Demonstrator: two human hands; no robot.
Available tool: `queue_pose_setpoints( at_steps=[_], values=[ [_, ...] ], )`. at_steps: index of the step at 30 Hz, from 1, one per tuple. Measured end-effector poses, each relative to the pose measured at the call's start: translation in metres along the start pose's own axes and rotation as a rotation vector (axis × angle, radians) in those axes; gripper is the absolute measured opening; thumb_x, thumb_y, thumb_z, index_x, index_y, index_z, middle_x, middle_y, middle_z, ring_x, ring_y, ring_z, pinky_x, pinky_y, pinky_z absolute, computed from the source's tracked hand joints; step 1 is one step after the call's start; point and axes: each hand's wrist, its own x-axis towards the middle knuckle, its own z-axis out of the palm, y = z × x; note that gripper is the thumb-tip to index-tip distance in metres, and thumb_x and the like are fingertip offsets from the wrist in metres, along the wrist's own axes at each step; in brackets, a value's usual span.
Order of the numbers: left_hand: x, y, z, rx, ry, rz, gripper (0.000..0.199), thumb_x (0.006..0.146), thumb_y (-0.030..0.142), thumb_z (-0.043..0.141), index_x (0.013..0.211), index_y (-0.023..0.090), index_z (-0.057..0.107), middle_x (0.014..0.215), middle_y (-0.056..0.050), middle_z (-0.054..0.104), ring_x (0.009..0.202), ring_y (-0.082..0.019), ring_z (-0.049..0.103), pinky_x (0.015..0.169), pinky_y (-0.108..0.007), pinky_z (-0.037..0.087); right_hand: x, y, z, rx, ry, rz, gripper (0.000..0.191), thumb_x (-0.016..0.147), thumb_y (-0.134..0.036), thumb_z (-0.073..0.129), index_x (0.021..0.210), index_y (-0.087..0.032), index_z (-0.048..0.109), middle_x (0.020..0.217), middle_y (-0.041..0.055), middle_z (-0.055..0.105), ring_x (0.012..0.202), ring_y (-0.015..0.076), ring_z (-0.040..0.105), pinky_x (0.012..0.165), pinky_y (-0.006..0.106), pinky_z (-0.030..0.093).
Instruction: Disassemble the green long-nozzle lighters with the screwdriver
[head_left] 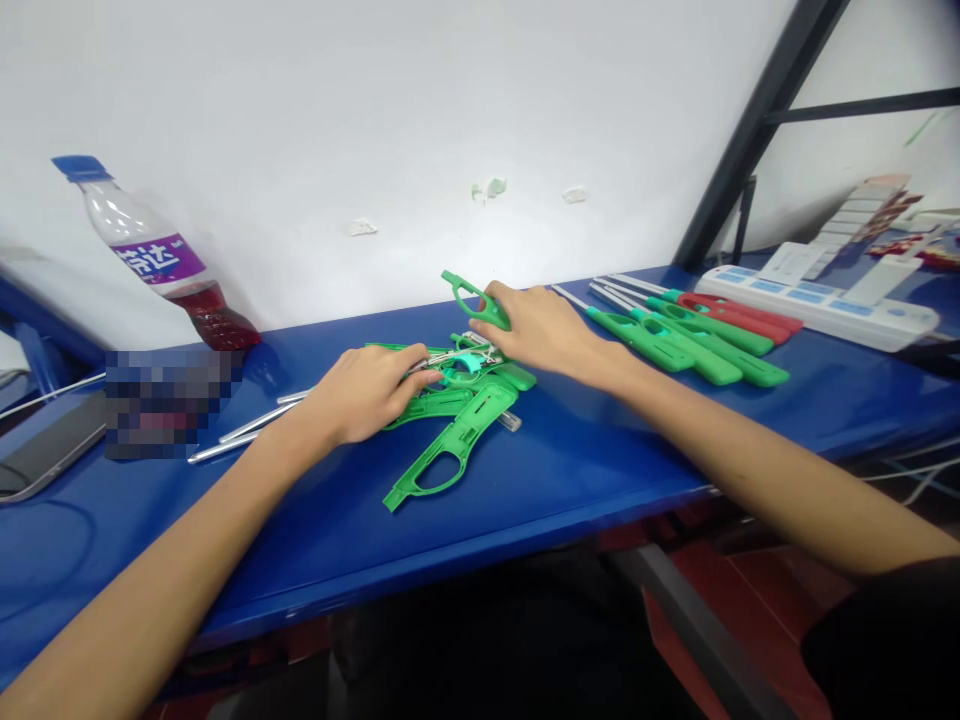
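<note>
Head view: right hand (536, 325) raised over the middle of the blue tabletop (570, 460), thumb and fingers closed on the wide end of a green plastic lighter-shell half with a looped opening (491, 312). Long axis of that half slants; narrow end points up and to the left, toward the wall.

Left hand (375, 385) low at the left side of a heap of green shell pieces; thumb and forefinger nearly together beside metal bits. Cannot tell whether they pinch one. Turquoise plastic piece (461, 368) shows in the heap, just right of the thumb.

Nearest the table edge, a hollow green plastic shell half (480, 415) lies inner face up, long axis diagonal, narrow looped end pointing near-left. Slim silver metal rods (225, 447) lie left of the heap, tips pointing left.

Right side: long-necked green lighters (649, 343) and red plastic lighters (739, 312), silver necks pointing far-left, beside a white power strip (817, 310).
</note>
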Motion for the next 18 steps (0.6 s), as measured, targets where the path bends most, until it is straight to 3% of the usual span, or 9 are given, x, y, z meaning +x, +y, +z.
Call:
queue_pose_setpoints(
  at_steps=[18],
  values=[
    [0.0005, 0.0014, -0.0015, 0.005, -0.004, -0.016, 0.045, 0.104, 0.052, 0.030, 0.108, 0.021, 0.062, 0.072, -0.004, 0.069, 0.067, -0.023, 0.061, 0.060, -0.032, 0.034, 0.0007, -0.0004, -0.0005, 0.007, 0.009, 0.014, 0.047, 0.097, -0.054, 0.047, 0.124, -0.018, 0.060, 0.086, 0.0129, 0.071, 0.075, 0.0280, 0.062, 0.066, 0.038, 0.038]
  ],
)
